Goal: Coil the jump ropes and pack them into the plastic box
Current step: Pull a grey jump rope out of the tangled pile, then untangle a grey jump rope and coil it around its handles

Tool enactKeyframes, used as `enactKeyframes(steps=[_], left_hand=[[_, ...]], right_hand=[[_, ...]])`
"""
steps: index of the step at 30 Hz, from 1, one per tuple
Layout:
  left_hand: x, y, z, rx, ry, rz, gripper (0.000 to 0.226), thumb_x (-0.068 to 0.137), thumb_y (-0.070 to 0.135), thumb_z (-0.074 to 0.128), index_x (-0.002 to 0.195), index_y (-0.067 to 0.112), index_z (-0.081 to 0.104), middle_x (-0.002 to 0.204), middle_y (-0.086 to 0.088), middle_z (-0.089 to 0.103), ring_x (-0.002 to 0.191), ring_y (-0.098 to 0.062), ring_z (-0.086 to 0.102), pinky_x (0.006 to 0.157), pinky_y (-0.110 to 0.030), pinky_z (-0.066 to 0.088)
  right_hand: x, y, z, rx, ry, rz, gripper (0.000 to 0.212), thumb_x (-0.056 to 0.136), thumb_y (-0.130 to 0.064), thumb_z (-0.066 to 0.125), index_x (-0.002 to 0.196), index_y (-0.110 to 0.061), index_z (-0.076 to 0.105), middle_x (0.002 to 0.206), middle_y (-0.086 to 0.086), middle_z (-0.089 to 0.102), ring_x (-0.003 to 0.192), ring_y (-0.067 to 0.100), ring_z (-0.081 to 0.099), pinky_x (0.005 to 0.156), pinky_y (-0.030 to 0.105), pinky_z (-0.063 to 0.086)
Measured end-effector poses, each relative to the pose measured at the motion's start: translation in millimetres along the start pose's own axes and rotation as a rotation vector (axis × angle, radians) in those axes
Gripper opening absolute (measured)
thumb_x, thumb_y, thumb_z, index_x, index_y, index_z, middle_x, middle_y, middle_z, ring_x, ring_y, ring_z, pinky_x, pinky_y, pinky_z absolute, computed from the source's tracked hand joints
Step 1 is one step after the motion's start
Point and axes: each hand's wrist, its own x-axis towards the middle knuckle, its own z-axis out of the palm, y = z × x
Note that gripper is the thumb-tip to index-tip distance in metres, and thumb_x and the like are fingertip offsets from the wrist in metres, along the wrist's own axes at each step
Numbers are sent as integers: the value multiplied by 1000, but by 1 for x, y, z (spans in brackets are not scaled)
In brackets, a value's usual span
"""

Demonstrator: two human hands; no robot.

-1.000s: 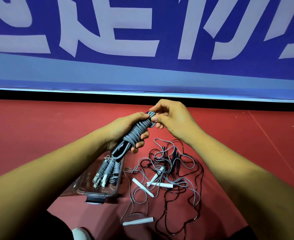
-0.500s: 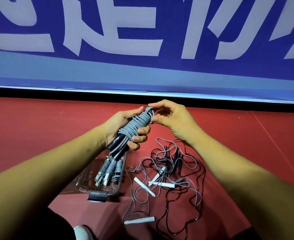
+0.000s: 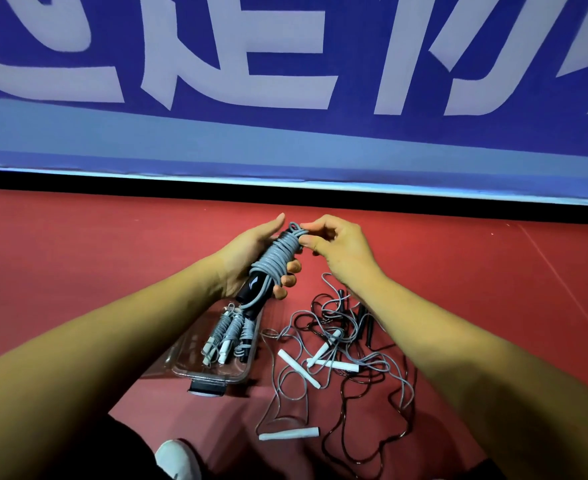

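Observation:
My left hand (image 3: 247,258) grips a coiled jump rope (image 3: 274,260), grey cord wound round black handles, held tilted above the floor. My right hand (image 3: 337,249) pinches the small end loop of the cord at the bundle's top. Below the bundle lies a clear plastic box (image 3: 199,370) with three coiled grey ropes (image 3: 228,336) inside. To the right of the box a tangle of loose ropes (image 3: 341,355) with white and black handles is spread on the red floor.
A blue banner with large white characters (image 3: 285,81) stands along the far edge of the red floor (image 3: 78,258). A single white handle (image 3: 289,434) lies near my knees. A white shoe tip (image 3: 176,459) shows at the bottom.
The bundle has turned more upright in my left hand, whose thumb has straightened. My right fingers have shifted to pinch the cord's end loop at the top.

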Motion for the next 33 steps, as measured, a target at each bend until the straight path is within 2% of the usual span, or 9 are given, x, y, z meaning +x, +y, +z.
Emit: enactKeyframes(steps=[5,9,14,17,20,22,25,29,33], left_hand=[[-13,-9,-29,-17,2,-25,39,83,31,42,110,5,51,85,-15,52,66,-27,55,54,-31,51],[-14,-19,-52,-18,184,-8,30,87,12,39,111,-1,51,86,-19,55,66,-29,59,54,-36,56],[4,-39,-100,271,525,-72,10,93,7,49,100,4,56,80,-12,56,58,-21,57,57,-30,52],[16,-69,-127,393,690,-22,17,89,0,56,105,5,58,75,-10,55,55,-20,55,52,-27,48],[29,-105,-161,451,825,-60,44,76,13,72,113,17,47,82,-13,61,67,-25,61,57,-30,50],[45,-130,-200,576,879,-144,68,51,34,77,109,7,53,93,-22,68,76,-31,67,67,-40,56],[62,-160,-238,685,908,-186,47,49,35,76,87,12,61,97,-24,71,90,-33,71,83,-45,57],[74,-177,-249,737,936,-194,60,69,27,84,119,14,53,113,-12,68,105,-31,65,96,-43,51],[95,-197,-267,774,991,-156,59,74,30,83,122,17,51,118,-12,64,108,-30,61,99,-44,48]], right_hand=[[-1,13,15,-82,-64,48,20,85,-3,71,105,-1,70,79,-4,63,63,-5,55,60,8,42],[6,35,30,-195,-116,208,29,84,-23,75,109,-13,68,84,2,61,69,7,53,63,21,44],[11,83,30,-363,-108,365,18,84,-26,73,86,-9,68,78,1,60,74,15,54,70,26,41],[1,126,34,-431,-80,471,27,84,-19,73,63,-15,55,68,6,56,70,17,51,67,30,40],[-13,171,47,-538,-179,542,23,83,-14,70,65,-4,60,69,16,53,69,20,47,63,36,40],[-19,207,57,-606,-256,580,20,83,-11,69,70,3,65,70,19,55,69,21,48,69,42,47],[-29,245,71,-670,-327,617,27,82,-11,68,56,-6,59,59,12,51,65,22,49,68,42,48],[-42,295,90,-811,-421,659,25,84,-20,66,91,3,68,92,21,68,89,31,62,76,34,47],[-61,334,97,-979,-499,646,30,83,-23,67,106,-4,64,111,17,65,105,33,61,84,33,48]])
